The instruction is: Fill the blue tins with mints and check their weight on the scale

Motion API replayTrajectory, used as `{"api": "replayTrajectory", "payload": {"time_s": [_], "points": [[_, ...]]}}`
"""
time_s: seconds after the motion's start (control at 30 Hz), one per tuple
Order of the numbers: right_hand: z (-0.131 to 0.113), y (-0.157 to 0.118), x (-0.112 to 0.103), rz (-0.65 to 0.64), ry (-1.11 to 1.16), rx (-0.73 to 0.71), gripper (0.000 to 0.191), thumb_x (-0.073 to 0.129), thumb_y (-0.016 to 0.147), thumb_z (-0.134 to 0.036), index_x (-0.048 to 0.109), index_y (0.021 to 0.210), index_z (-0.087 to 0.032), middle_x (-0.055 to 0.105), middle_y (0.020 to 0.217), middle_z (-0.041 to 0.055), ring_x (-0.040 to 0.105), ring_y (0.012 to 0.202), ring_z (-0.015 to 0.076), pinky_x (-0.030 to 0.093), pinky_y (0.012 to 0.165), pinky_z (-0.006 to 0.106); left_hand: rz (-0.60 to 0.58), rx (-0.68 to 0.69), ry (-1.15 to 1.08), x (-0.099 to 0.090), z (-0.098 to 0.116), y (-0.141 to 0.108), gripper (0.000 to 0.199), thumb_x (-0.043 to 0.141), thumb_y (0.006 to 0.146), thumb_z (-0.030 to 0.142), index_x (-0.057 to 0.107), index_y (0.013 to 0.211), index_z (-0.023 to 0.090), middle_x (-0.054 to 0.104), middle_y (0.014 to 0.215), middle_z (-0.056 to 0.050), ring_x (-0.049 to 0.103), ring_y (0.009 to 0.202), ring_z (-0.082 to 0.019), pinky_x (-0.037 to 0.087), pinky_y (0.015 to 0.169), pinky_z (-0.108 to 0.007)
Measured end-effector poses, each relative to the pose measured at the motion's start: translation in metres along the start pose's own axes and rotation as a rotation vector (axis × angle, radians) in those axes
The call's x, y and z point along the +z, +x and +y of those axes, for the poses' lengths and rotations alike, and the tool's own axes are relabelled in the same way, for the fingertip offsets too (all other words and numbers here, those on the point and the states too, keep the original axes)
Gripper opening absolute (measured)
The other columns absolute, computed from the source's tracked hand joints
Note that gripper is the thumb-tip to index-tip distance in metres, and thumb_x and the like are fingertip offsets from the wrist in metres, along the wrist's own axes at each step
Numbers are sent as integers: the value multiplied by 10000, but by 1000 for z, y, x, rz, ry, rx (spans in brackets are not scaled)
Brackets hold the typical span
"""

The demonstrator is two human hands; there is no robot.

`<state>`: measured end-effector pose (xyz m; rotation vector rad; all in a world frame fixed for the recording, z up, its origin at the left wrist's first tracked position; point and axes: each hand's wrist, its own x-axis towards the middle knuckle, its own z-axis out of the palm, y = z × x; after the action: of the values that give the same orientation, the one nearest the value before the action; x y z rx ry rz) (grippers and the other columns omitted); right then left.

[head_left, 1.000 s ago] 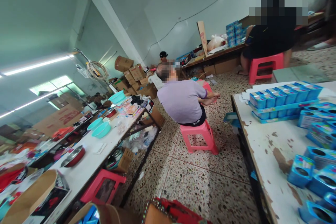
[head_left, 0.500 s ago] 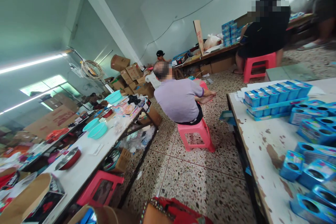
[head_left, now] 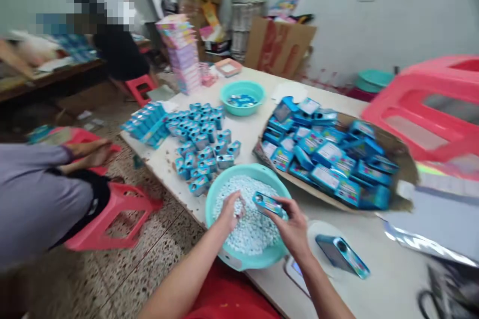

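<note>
My right hand [head_left: 294,224] grips a small blue box [head_left: 267,202] with a round hole in its end, over a turquoise basin [head_left: 211,199]. The basin is full of small white pellets [head_left: 254,234]. Low in the basin, my left hand [head_left: 231,212] has its fingers curled round some pellets. To the right, another blue box [head_left: 342,254] lies tilted on the round plate of a scale [head_left: 297,274], whose display is partly hidden by my right forearm.
A cardboard carton [head_left: 407,174] heaped with blue boxes stands behind the scale. Many blue boxes [head_left: 202,134] stand grouped at the table's left, near a second turquoise basin [head_left: 243,109]. A seated person [head_left: 41,199] is at left; a pink stool [head_left: 430,104] rises at right.
The view has swung right and down from the room to the table before me. Both my hands, the pellet basin and the carton of boxes have come into view.
</note>
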<state>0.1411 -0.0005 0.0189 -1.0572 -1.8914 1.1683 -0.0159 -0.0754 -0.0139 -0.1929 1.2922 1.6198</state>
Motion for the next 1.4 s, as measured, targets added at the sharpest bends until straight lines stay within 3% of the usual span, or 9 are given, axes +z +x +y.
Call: {"api": "replayTrajectory", "payload": {"time_s": [0.1, 0.33, 0.67, 0.83, 0.93, 1.1, 1.2, 1.27, 1.4], "points": [[2, -2, 6, -21, 30, -7, 295, 695, 726, -339, 606, 983, -225, 660, 962, 46, 620, 890, 224, 494, 810, 374, -82, 6, -38, 17, 14, -1, 314, 638, 747, 440, 487, 715, 167, 497, 598, 27, 382, 375, -54, 194, 344, -178], [1, -16, 18, -48, 81, -18, 285, 688, 723, -284, 596, 988, -232, 661, 970, 44, 616, 920, 229, 486, 823, 372, -103, 358, -33, 62, 35, -23, 312, 664, 709, 381, 458, 608, 168, 474, 550, 34, 483, 495, -90, 396, 505, -218], [-6, -9, 16, 35, 109, 26, 273, 691, 701, -220, 593, 956, -231, 650, 939, 27, 605, 891, 210, 476, 808, 345, -109, 344, -81, 75, 33, -14, 288, 632, 719, 315, 425, 583, 168, 418, 534, 50, 433, 437, -69, 308, 397, -194], [-14, -16, 2, 127, 204, 58, 283, 712, 683, -209, 590, 937, -236, 645, 935, 14, 607, 895, 194, 476, 822, 328, -217, 167, -73, 85, 48, -25, 295, 624, 711, 291, 388, 583, 169, 396, 528, 52, 360, 382, -41, 185, 326, -153], [-12, -26, 0, 199, 335, 96, 304, 738, 672, -234, 572, 927, -237, 637, 963, 19, 604, 929, 189, 474, 857, 328, -306, 58, -89, 80, 60, -24, 288, 612, 723, 291, 376, 608, 173, 423, 554, 39, 382, 404, -46, 195, 324, -135], [-10, -42, 5, 181, 460, 143, 323, 778, 642, -269, 565, 880, -223, 637, 958, 30, 604, 928, 191, 476, 866, 338, -177, -158, 26, 54, 47, 5, 189, 563, 746, 240, 397, 678, 181, 450, 572, 32, 393, 411, -61, 283, 352, -143], [-16, -58, -14, 219, 533, 123, 356, 797, 629, -261, 559, 891, -224, 626, 952, 32, 605, 923, 190, 485, 850, 333, -159, -172, 139, 39, 22, 16, 195, 582, 745, 266, 411, 695, 184, 427, 546, 44, 393, 419, -72, 282, 367, -153], [-20, -76, -43, 294, 524, 113, 342, 783, 652, -234, 552, 904, -231, 617, 969, 38, 600, 944, 192, 491, 844, 337, -133, -43, 296, 35, 4, 18, 232, 621, 732, 324, 442, 695, 180, 437, 553, 43, 407, 443, -76, 293, 387, -163], [3, -122, -117, 661, 350, 171, 362, 737, 699, -197, 520, 987, -225, 590, 1028, 62, 587, 980, 199, 493, 843, 363, -108, 274, 683, 34, -23, 20, 257, 696, 672, 347, 509, 681, 172, 452, 537, 46, 402, 449, -76, 299, 405, -178]]}}
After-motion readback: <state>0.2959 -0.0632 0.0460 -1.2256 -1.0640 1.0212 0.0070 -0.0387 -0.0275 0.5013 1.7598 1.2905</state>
